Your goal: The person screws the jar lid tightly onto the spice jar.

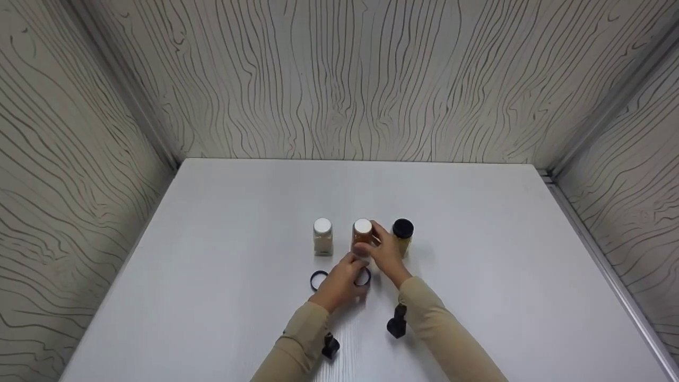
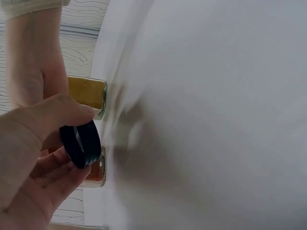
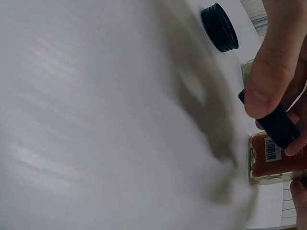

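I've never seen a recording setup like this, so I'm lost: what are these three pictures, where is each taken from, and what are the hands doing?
There is no machine here: a person works with bare hands at a white table. The large picture comes from a head-worn camera; the other two come from cameras on each wrist. Three small glass jars stand in a row: a pale jar with a white top, an orange-filled jar with a white top and a yellow-filled jar with a black lid. The right hand grips the orange-filled jar. The left hand pinches a round black lid. Another black lid lies loose nearby.

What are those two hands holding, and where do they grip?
The left hand pinches a black lid by its rim. The right hand grips the middle jar around its side.
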Demonstrator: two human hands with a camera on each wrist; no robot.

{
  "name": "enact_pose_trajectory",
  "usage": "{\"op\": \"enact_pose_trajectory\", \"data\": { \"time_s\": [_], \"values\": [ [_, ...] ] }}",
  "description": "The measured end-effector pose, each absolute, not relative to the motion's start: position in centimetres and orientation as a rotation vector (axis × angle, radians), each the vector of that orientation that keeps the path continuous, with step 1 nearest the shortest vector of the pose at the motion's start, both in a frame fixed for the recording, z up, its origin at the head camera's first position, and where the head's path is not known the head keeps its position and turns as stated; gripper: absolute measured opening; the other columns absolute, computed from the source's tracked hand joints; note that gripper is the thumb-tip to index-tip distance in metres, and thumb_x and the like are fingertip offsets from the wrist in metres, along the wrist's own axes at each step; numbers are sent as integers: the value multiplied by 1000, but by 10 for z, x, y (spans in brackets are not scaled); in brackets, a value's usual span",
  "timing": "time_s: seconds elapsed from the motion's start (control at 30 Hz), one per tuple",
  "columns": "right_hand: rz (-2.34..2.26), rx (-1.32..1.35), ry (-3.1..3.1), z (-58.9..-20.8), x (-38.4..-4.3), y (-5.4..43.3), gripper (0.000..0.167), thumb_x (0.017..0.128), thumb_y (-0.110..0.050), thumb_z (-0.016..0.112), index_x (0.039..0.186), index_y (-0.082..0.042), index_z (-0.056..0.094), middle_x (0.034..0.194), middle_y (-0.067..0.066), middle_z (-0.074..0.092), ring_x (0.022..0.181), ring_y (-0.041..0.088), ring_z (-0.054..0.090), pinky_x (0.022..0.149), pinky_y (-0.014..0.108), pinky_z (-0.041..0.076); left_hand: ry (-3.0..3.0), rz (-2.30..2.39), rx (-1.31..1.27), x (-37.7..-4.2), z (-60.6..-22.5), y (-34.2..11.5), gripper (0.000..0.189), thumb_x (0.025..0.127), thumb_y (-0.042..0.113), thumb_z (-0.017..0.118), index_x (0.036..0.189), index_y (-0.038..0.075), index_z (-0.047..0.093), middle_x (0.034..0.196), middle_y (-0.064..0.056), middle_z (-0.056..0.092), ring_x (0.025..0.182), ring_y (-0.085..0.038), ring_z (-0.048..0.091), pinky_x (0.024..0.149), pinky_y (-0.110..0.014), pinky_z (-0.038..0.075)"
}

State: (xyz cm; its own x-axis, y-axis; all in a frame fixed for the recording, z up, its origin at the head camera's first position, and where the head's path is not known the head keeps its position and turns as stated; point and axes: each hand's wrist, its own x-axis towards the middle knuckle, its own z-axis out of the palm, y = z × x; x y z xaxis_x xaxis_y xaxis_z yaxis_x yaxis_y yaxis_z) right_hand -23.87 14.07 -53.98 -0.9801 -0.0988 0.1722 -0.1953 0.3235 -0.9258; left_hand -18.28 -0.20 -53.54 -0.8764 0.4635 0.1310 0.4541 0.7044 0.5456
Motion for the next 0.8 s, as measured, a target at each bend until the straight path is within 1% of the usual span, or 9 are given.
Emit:
{"op": "enact_pose_trajectory", "data": {
  "time_s": [0.27,0.37,0.53,0.67,0.8],
  "values": [
    [1762,267,-2488,-540,-238,140,61,82,-8,73,135,9,47,138,30,51,131,44,48,110,49,45,2873,917,740,-181,-534,-4,37,81,17,77,114,5,65,119,-9,61,110,-22,64,94,-30,56],
    [1756,283,-2493,-541,-238,141,62,82,-8,72,136,10,46,139,30,50,132,44,47,110,48,44,2860,925,740,-181,-532,-4,37,80,16,77,113,5,65,119,-8,62,111,-21,64,96,-31,55],
    [1797,305,-2475,-542,-238,142,61,84,-8,71,137,7,45,140,29,50,134,44,45,111,49,43,2840,966,760,-181,-532,-4,37,79,13,78,112,5,64,115,-9,64,107,-22,64,93,-31,56],
    [1788,292,-2492,-541,-237,141,63,83,-9,71,138,7,44,141,29,48,134,44,45,111,48,42,2847,957,762,-180,-532,-4,40,81,14,76,118,6,63,121,-10,62,111,-22,64,95,-31,56],
    [1785,263,-2514,-539,-237,141,66,83,-9,71,140,7,42,144,28,46,136,44,44,112,48,42,2878,894,761,-181,-532,-4,42,82,17,76,122,9,64,126,-9,61,114,-21,63,96,-30,56]
  ]
}}
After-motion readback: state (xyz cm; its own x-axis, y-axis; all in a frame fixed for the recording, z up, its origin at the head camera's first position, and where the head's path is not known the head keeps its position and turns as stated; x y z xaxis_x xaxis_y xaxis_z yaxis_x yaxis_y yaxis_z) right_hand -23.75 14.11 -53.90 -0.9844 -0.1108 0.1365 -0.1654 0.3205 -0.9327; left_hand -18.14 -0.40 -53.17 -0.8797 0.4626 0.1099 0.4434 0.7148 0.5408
